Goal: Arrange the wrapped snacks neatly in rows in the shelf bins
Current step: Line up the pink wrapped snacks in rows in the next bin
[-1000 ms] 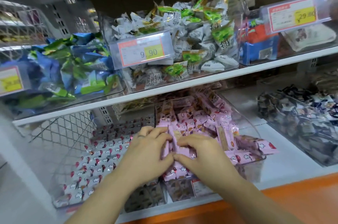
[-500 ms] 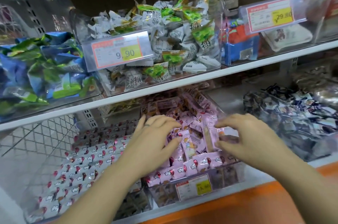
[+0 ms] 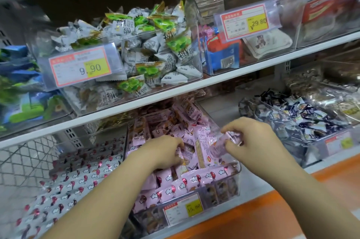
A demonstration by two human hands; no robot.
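The pink snacks [image 3: 175, 125] are all in the clear bin [image 3: 239, 176] in the middle of the lower shelf. At the front of it a few rows lie sideways and look pretty tidy. Further back it's just a jumble, with packets tilted every which way.

Both hands are in over that bin, a little apart from each other. The right hand [image 3: 253, 137] pinches one pink packet [image 3: 219, 146] between thumb and fingertips, holding it just above the pile on the right side. The left hand [image 3: 165, 151] is palm down with its fingers bent into the heap, touching the packets. I honestly can't tell if it's actually gripping one or just resting there.

A yellow price tag [image 3: 183, 210] reading 15.80 is stuck on the front of the bin.

Just to the left is another bin of white snacks [image 3: 78, 180] with little red marks, laid out in neat rows. There's wire mesh [image 3: 25, 156] further left. To the right, with a gap between, sits a bin of dark blue and white snacks [image 3: 303, 121], all loose.

Up on the white shelf board [image 3: 214, 80] above, a bin of green and white candies [image 3: 152, 43] carries a 9.90 tag [image 3: 79, 67]. Blue and green packs [image 3: 19, 86] are off to its left. On its right, red and blue packs [image 3: 224, 51] sit behind a 29.80 tag [image 3: 247, 24].

An orange ledge [image 3: 272, 209] runs along the bottom front.
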